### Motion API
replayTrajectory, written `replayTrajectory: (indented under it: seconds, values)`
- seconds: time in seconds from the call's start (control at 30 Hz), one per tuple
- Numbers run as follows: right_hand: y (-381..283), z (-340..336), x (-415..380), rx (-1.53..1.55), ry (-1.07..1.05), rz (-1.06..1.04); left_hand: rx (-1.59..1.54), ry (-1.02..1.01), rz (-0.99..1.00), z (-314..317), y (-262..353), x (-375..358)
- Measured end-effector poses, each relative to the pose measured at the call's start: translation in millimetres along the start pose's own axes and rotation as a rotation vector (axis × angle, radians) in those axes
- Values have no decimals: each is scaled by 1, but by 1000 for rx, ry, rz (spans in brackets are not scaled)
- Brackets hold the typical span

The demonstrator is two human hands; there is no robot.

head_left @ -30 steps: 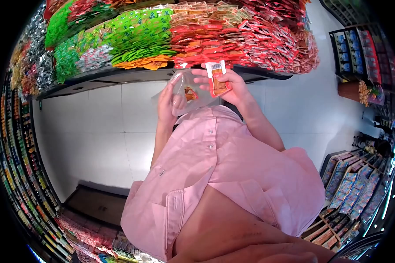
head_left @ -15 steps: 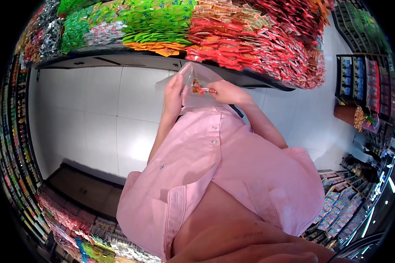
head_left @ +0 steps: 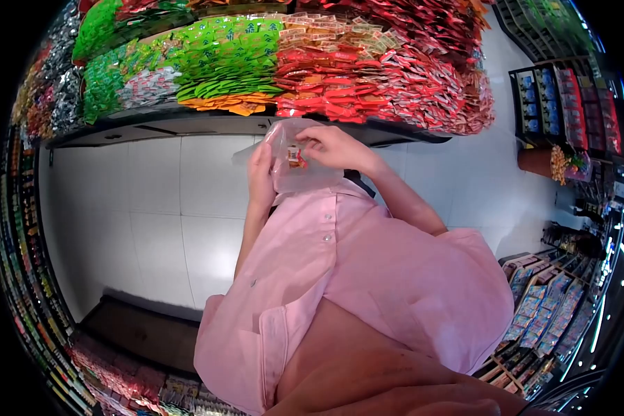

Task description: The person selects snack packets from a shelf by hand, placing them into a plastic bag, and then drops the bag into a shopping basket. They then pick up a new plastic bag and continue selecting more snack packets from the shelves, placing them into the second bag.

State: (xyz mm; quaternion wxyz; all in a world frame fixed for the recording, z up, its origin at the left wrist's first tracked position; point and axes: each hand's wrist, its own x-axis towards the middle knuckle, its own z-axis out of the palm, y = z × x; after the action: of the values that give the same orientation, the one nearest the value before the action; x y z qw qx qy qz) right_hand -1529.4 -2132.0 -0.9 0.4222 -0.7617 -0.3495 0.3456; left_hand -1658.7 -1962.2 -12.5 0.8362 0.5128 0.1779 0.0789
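My left hand (head_left: 260, 177) is closed on the left side of a clear plastic bag (head_left: 319, 180), held in front of my waist. Inside the bag lies a small red and brown snack packet (head_left: 296, 158), its print too small to read. My right hand (head_left: 336, 148) is over the right part of the bag, just up and right of the packet. Its fingers are loosely bent and apart, with nothing visible between them.
Ahead stands a display shelf heaped with green snack packets (head_left: 229, 52) and red snack packets (head_left: 333, 83). Grey tiled floor (head_left: 156, 180) lies to the left. Racks of hanging goods (head_left: 551, 104) stand at the right, and a dark low cabinet (head_left: 142, 333) is behind me on the left.
My right hand has let go of the packet, which now rests in the bag. The fingers have moved up and opened. The view has tilted, showing more of the shelf ahead.
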Motion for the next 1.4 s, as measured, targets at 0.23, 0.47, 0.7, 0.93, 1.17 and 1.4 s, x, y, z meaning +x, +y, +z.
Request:
replayTrajectory:
  seconds: [0.23,0.47,0.7,0.93,1.17,1.4]
  values:
    - [38,-40,8,114,248,53,-54,21,-37,-11,10,-2]
    - [85,-100,38,-18,675,16,-28,48,-20,-13,19,-5]
    - [125,-185,94,-282,1035,-52,-62,76,-32,-17,22,-8]
    - [144,-216,139,-322,1001,117,-25,74,-28,-23,15,-11]
    - [147,-220,145,-405,771,300,-71,39,-13,-22,12,-16]
    - [152,-222,142,-297,780,254,-77,12,-39,-22,13,-16]
